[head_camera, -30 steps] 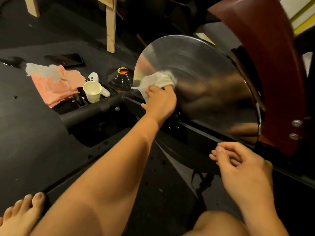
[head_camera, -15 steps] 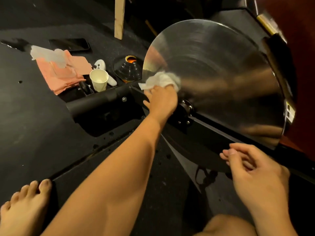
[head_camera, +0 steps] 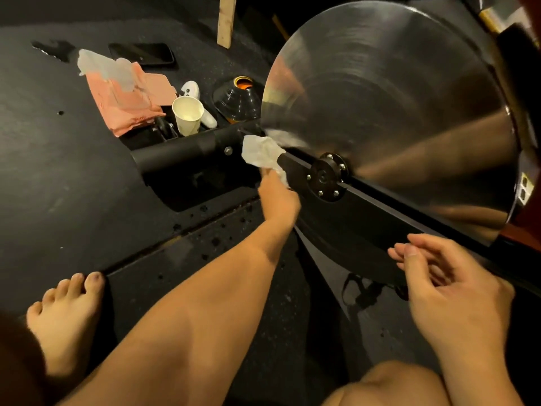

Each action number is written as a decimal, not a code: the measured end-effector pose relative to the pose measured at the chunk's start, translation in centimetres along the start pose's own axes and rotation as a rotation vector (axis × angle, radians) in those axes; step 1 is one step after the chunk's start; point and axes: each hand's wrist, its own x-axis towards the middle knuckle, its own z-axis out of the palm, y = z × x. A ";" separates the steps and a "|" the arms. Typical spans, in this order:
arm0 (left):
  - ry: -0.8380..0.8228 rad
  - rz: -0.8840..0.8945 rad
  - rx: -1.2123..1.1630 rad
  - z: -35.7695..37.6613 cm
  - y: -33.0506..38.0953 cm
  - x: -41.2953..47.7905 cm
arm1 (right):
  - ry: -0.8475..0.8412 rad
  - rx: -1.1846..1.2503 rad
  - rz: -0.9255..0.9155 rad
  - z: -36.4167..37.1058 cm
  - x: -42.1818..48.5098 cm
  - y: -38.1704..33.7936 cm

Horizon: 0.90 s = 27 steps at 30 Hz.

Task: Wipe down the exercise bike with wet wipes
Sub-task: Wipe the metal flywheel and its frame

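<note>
Beside shiny steel flywheel (head_camera: 395,98), gripped crumpled white wet wipe (head_camera: 261,153) in left hand (head_camera: 278,199); probably limp, best bunched mid-sheet. Held right hand (head_camera: 452,291) loosely curled, empty.

The left hand (head_camera: 278,197) pinches a white wipe (head_camera: 262,152) against the bike's black frame bar (head_camera: 366,206), just below the steel flywheel (head_camera: 395,98).

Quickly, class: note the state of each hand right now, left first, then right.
Left hand: grips the white wet wipe.
Right hand: open, fingers loosely curled, holding nothing.
</note>
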 end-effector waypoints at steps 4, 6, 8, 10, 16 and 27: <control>-0.257 0.133 0.203 3.9 -2.0 -6.4 | -0.040 0.066 0.060 -0.3 -0.1 0.3; -0.345 0.164 0.274 4.9 -3.1 -7.9 | -0.056 0.090 0.069 -0.4 -0.1 0.5; -0.324 0.203 0.353 4.8 -4.2 -7.8 | -0.071 0.078 0.064 -0.5 -0.2 0.6; -0.194 0.278 0.453 3.9 -5.0 -7.2 | -0.068 0.073 0.051 -0.6 -0.3 0.4; -0.116 0.412 0.263 1.7 -5.4 -4.8 | -0.047 0.089 0.029 -0.3 -0.2 0.6; -0.081 0.141 0.113 5.9 -4.5 -7.0 | -0.037 0.116 -0.092 -0.1 -0.4 1.5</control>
